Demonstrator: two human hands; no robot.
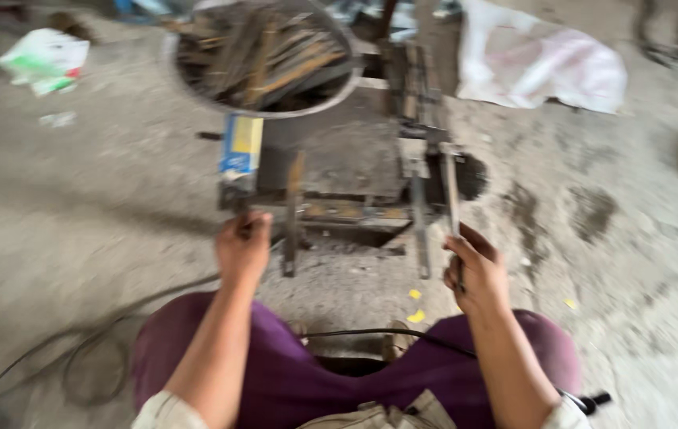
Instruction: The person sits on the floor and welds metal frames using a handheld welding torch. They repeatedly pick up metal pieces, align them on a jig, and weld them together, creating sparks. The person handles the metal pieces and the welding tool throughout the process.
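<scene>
1. Head view, looking down on a seated person in purple trousers (291,373); frame motion-blurred, fine detail lost.
2. Landmark: low metal frame jig (355,210) on the concrete floor (77,222), directly ahead of the knees.
3. Left hand (242,248) at the near-left corner of the jig, fingers curled shut around a dark handle-like part; exact object in the grip not resolvable through blur.
4. Blue-and-yellow carton (241,144) upright just above that hand, at the jig's left edge; contact with the hand not determinable.
5. Right hand (478,274) at the near-right side of the jig, closed on a thin metal rod (452,191) running up and away toward the jig's far right part.
6. Second flat metal strip (421,226) beside the rod, slightly left of it, lying across the jig's right side.
7. Hands well apart, one at each side of the jig.
8. Round metal basin (263,56) filled with metal strips, beyond the jig, far-left end.
9. White sack (542,67) on the floor beyond and right of the jig.
10. Crumpled white-green bag (45,59) far left of the jig.
11. Black cable (371,334) across the lap, nearer than the jig; more cable (85,365) looped on the floor, near-left.
12. Small yellow scraps (415,306) on the floor between jig and knees.
</scene>
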